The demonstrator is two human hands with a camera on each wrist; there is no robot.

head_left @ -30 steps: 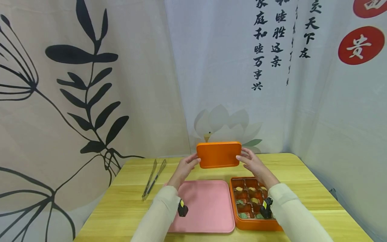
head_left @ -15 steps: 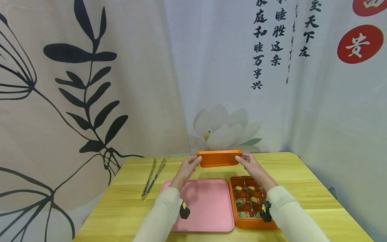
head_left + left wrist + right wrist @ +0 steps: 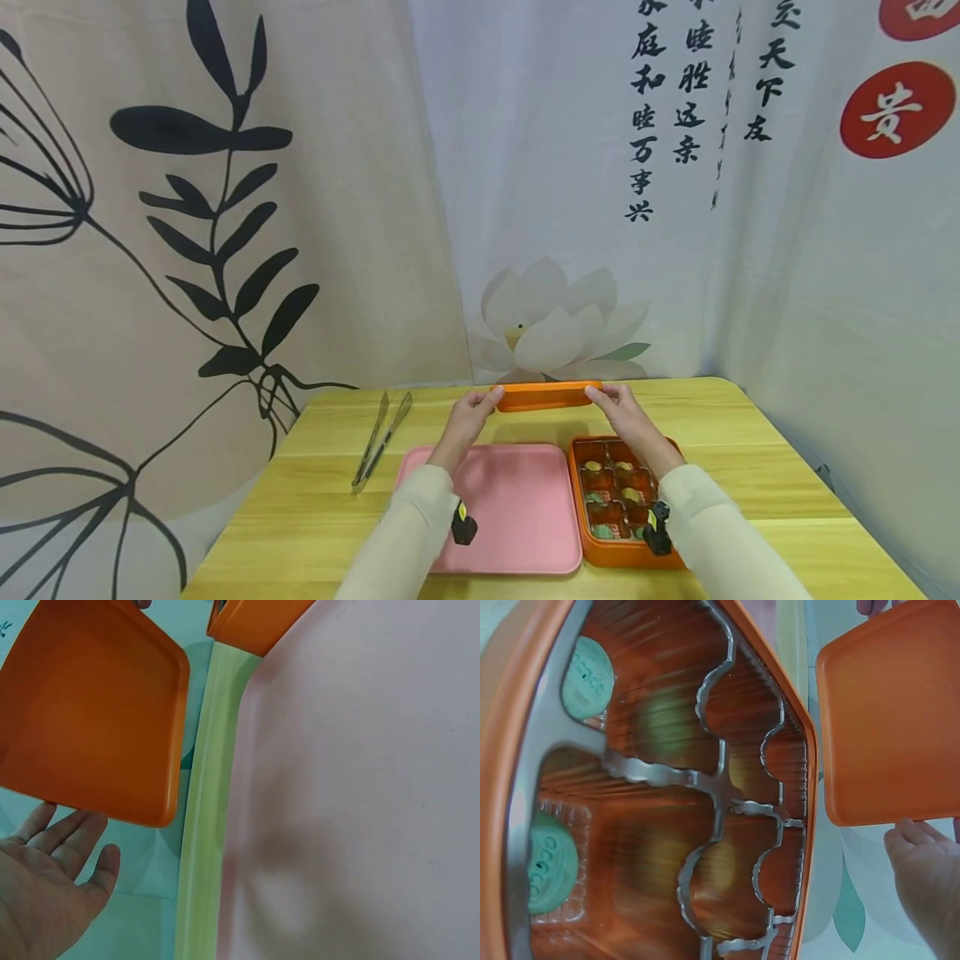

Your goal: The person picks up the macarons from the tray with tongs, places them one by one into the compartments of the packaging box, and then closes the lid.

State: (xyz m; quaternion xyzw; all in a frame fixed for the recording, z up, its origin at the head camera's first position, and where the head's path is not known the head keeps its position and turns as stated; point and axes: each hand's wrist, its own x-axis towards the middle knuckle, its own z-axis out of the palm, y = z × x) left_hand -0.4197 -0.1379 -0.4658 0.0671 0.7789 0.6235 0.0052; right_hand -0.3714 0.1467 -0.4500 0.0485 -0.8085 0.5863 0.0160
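Note:
Both hands hold up a shallow orange box lid [image 3: 545,397] beyond the pink tray, nearly edge-on in the head view. My left hand [image 3: 467,421] grips its left end and my right hand [image 3: 624,414] its right end. Each wrist view shows the lid's broad orange face, with left fingers [image 3: 69,838] and right fingers [image 3: 916,831] at its edge. Under the right forearm stands the uncovered orange box [image 3: 615,554]. Its divided insert [image 3: 667,776] has round green molded cakes [image 3: 586,679] and yellowish ones in its cells; the forearm hides part of it.
A pink tray [image 3: 517,508] lies left of the box, right up against it. Metal tongs [image 3: 381,446] lie on the wooden table [image 3: 300,517] farther left. A printed curtain [image 3: 375,208] hangs behind the table.
The lid has come down toward the table and tipped from showing its broad face to nearly edge-on. Both hands have lowered slightly with it, keeping their hold.

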